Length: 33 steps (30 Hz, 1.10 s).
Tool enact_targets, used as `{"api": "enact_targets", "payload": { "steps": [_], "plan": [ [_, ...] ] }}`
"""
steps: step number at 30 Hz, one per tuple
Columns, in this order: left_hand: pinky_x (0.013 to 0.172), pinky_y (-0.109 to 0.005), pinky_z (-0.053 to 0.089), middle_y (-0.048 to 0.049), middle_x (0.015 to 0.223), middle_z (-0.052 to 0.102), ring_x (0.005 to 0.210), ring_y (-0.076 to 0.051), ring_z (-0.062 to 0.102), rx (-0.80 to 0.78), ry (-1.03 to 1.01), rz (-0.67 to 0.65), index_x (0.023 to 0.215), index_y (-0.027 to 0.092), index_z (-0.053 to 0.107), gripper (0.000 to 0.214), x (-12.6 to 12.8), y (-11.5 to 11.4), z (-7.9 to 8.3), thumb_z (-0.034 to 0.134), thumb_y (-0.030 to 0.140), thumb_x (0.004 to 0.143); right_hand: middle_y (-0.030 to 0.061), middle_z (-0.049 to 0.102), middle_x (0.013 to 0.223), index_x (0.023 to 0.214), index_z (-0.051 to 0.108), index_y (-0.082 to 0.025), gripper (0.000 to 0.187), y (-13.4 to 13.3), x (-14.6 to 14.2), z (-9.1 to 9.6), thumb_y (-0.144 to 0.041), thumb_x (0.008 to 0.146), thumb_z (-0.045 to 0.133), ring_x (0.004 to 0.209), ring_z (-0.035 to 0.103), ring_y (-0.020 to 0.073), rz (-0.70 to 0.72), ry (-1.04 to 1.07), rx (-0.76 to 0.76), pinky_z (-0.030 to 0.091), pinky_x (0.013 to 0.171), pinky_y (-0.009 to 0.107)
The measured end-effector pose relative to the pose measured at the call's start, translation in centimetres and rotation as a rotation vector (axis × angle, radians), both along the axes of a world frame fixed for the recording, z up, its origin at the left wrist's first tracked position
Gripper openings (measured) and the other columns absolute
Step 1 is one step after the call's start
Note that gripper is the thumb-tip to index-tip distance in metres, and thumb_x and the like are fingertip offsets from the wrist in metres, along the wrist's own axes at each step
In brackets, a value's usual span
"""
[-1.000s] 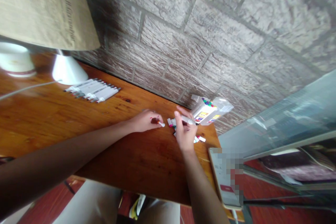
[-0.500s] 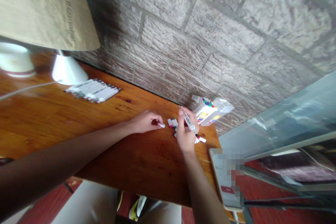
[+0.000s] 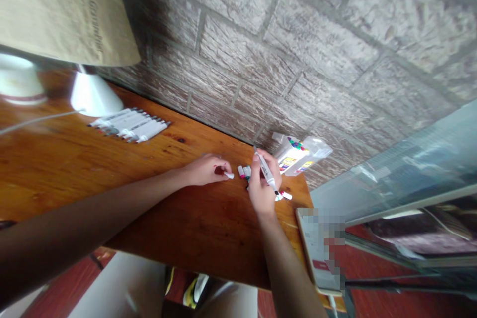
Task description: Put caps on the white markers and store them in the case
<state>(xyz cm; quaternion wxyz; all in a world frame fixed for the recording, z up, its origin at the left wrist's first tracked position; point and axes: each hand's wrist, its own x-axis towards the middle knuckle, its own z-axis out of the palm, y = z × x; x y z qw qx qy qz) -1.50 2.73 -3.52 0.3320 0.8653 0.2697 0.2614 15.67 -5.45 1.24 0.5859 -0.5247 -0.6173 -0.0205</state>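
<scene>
My right hand (image 3: pixel 261 184) is closed around a white marker (image 3: pixel 267 174), held at a slant with its tip pointing up toward the brick wall. My left hand (image 3: pixel 205 169) rests on the wooden table (image 3: pixel 112 179) with its fingers curled on a small white-tipped marker cap (image 3: pixel 228 175). Between the two hands lie a few loose caps (image 3: pixel 244 172). More marker pieces (image 3: pixel 285 195) lie just right of my right hand. A clear plastic marker case (image 3: pixel 298 155) with coloured markers in it lies against the wall behind my right hand.
A row of several white markers (image 3: pixel 128 126) lies at the table's back left, beside a white lamp base (image 3: pixel 95 97) and its cable (image 3: pixel 33 121). A brown paper sheet (image 3: pixel 63 10) hangs over the upper left. A phone (image 3: pixel 316 253) sits near the table's right front corner.
My right hand has swung the marker from lying level to a steep slant and drawn it slightly toward me. My left hand has stayed nearly still on the cap.
</scene>
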Motion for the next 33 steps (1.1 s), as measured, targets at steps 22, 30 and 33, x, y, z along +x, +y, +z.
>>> {"api": "enact_targets", "payload": {
  "steps": [22, 30, 33],
  "plan": [
    [0.073, -0.019, 0.04, -0.0018, 0.087, 0.072, 0.078, -0.01, 0.061, -0.026, 0.002, -0.008, 0.093, 0.018, 0.074, 0.023, -0.1, 0.0, 0.2, 0.063, 0.037, 0.086, -0.001, 0.061, 0.079, 0.112, 0.059, -0.015, 0.043, -0.7, -0.8, 1.4, -0.052, 0.095, 0.045, 0.044, 0.037, 0.0013, 0.26, 0.512, -0.203, 0.029, 0.044, 0.017],
    [0.073, -0.019, 0.04, -0.0019, 0.087, 0.072, 0.079, -0.01, 0.061, -0.018, 0.001, -0.017, 0.093, 0.017, 0.074, 0.022, 0.0, -0.1, 0.4, 0.063, 0.035, 0.086, -0.0018, 0.061, 0.077, 0.112, 0.058, -0.017, 0.037, -0.7, -0.7, 1.2, -0.047, 0.096, 0.046, 0.045, 0.037, 0.002, 0.294, 0.516, -0.22, 0.029, 0.044, 0.017],
    [0.073, -0.019, 0.04, -0.0022, 0.089, 0.073, 0.079, -0.01, 0.061, -0.02, -0.005, -0.02, 0.093, 0.017, 0.074, 0.022, 0.0, -0.1, 0.4, 0.063, 0.035, 0.086, -0.0023, 0.06, 0.076, 0.11, 0.058, -0.018, 0.033, -0.7, -0.6, 1.0, -0.045, 0.095, 0.047, 0.045, 0.037, 0.0025, 0.314, 0.526, -0.227, 0.029, 0.045, 0.017]
  ]
}}
